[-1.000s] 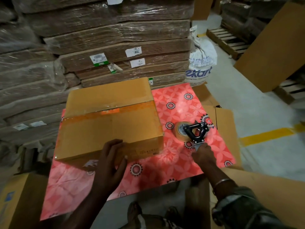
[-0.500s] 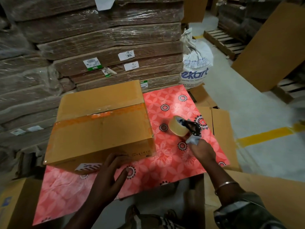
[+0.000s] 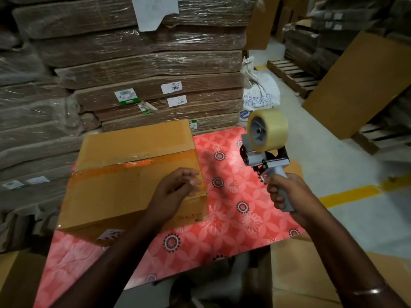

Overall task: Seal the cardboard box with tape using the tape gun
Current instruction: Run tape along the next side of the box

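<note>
A brown cardboard box (image 3: 115, 192) lies on the left of the red flowered table (image 3: 233, 221), with a strip of tape across its top seam. My left hand (image 3: 175, 192) rests on the box's near right corner, fingers loosely spread. My right hand (image 3: 287, 194) grips the grey handle of the tape gun (image 3: 264, 147) and holds it upright in the air above the table's right side. The roll of clear tape sits at the gun's top.
Shrink-wrapped stacks of flat cardboard (image 3: 144, 70) rise right behind the table. A white sack (image 3: 260, 94) stands at the back right. Cardboard sheets (image 3: 360, 83) lean at the right, above a yellow floor line (image 3: 347, 194). Another box (image 3: 15, 278) stands at the lower left.
My right hand has lifted the tape gun off the table and turned it upright. My left hand moved from the box's front edge up to its near right corner.
</note>
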Motion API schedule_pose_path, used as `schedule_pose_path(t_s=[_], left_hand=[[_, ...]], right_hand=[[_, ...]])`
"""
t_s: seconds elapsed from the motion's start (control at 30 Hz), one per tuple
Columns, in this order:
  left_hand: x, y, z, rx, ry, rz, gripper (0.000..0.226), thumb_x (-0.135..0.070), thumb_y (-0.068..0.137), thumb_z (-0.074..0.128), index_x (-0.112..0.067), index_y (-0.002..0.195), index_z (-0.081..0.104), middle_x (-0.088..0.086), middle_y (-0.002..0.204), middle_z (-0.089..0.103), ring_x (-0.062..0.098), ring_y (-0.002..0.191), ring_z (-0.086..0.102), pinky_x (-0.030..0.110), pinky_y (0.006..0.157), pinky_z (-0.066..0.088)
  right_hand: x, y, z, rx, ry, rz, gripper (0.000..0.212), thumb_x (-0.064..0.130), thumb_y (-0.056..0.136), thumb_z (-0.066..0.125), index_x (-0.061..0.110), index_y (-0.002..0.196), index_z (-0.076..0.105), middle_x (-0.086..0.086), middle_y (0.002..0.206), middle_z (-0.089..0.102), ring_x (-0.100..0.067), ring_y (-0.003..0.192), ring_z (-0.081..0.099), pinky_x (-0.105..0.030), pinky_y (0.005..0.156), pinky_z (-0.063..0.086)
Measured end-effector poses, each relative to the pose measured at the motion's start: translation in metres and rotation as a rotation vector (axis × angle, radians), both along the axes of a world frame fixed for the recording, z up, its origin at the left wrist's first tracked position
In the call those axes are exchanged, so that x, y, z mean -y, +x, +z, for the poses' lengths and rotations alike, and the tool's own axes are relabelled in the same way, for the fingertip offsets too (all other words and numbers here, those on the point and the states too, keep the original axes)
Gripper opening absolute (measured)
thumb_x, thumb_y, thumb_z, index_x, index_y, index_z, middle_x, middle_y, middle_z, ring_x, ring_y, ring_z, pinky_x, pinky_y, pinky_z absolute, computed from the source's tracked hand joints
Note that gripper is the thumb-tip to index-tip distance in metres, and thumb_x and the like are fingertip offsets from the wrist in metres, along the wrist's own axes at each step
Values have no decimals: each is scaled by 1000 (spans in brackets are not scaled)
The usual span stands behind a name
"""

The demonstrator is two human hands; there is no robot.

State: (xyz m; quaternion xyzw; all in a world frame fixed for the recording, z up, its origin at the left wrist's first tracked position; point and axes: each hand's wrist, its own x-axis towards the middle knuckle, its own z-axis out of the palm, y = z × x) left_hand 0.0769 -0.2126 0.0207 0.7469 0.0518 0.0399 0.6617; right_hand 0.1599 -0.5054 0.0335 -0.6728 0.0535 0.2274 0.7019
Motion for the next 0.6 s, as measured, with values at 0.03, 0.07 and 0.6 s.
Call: schedule_pose_path(t_s=[0.03,0.07,0.6], left_hand=[[2,16,2,-61,-69,-23,18,-3,102,55,-4,117,65,14,107,75,24,93,75,31,83,60],[4,30,4,-119,-139,-52,19,-3,103,52,-4,118,65,14,108,75,24,95,75,33,84,59],[-6,106,42,-444,-757,-487,37,-32,104,48,-13,103,79,23,117,73,25,95,75,29,75,62]], right_hand=[[-2,-3,13,3,14,14,7,8,95,55,10,89,51,-2,65,41,-12,47,30,-23,42,22],[-5,-7,25,5,26,26,9,8,95,55,11,89,49,-2,66,40,-12,48,29,-23,41,21],[-79,-31,110,45,219,138,9,8,92,54,6,100,53,-5,67,40,-10,44,31,-21,37,24]])
